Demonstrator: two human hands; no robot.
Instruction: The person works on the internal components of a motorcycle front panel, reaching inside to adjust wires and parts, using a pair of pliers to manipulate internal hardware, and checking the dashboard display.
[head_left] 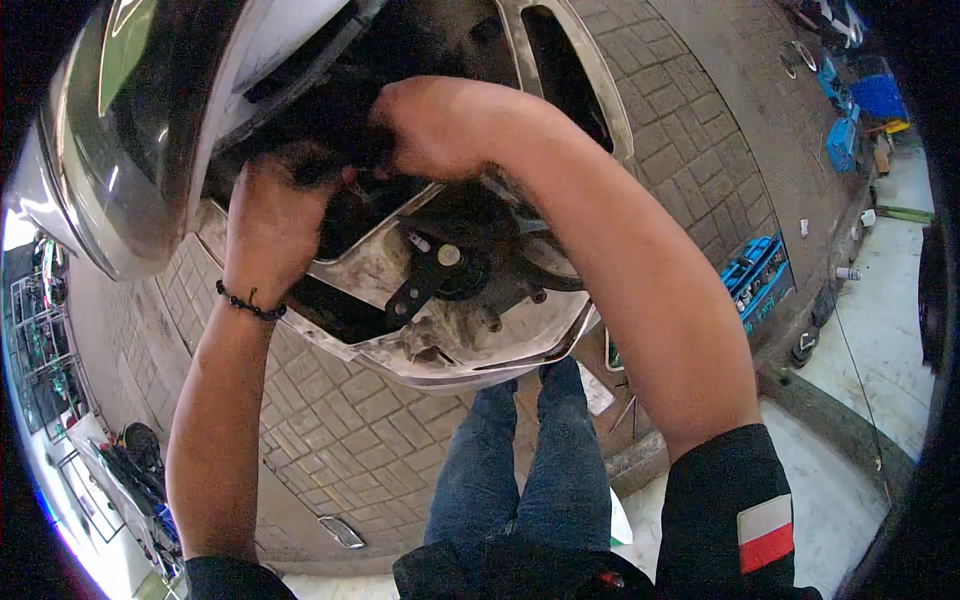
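Observation:
Both my hands reach into the dark cavity of a scooter's or motorbike's body, beside a glossy dark outer panel [150, 130]. My left hand [275, 215], with a black bead bracelet [250, 303] at the wrist, bends inward at the cavity's left side. Its fingers look curled, their tips lost in shadow. Across from it, my right hand [440, 125] is closed, knuckles up, and what it grips is hidden. A small reddish bit shows between the hands, too dim to name. Below them sits a dirty pale frame [480, 340] with a black bracket [425, 280] bolted on.
Brick paving [330, 420] surrounds the vehicle. A blue metal toolbox [755, 275] stands to the right, by a raised kerb [840, 420]. Near my legs lies a small shiny framed piece [341, 531]. More blue containers [880, 97] stand at the far right.

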